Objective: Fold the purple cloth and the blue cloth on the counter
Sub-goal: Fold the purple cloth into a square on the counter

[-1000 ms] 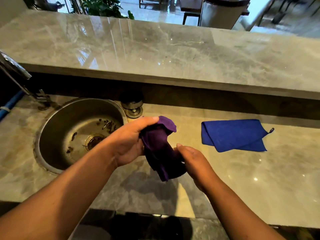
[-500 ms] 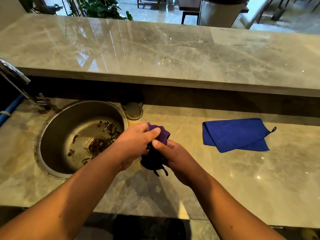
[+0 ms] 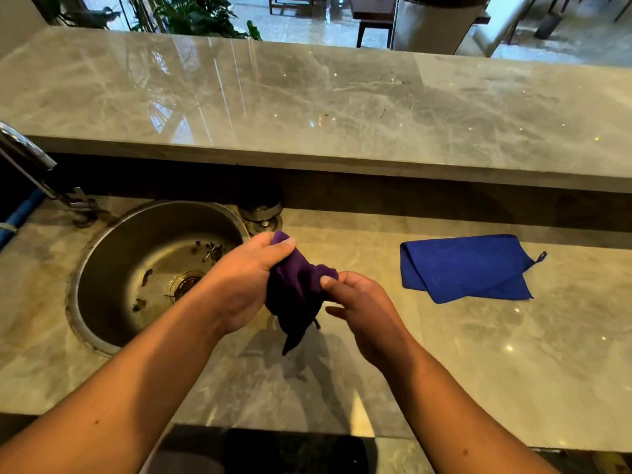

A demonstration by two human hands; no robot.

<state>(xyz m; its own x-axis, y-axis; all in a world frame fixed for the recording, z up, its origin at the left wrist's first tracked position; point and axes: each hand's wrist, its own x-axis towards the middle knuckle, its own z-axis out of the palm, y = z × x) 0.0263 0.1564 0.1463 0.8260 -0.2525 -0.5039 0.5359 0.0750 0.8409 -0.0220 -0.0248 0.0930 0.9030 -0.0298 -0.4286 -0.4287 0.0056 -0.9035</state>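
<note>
At frame centre the left hand (image 3: pixel 246 282) and right hand (image 3: pixel 359 302) both pinch the bunched purple cloth (image 3: pixel 297 295) above the counter (image 3: pixel 478 354), while the blue cloth (image 3: pixel 465 266) lies at right.

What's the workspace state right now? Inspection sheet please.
Surface: marble counter, glossy, raised ledge behind.
Job's things: purple cloth bunched, held off the counter; blue cloth lying loosely folded on the right.
Clutter: debris in the round sink; drain stopper behind it.
Grippers: left hand and right hand both pinch the purple cloth.
Cables: blue hose at far left.
Surroundings: faucet, plant, chairs beyond.
</note>
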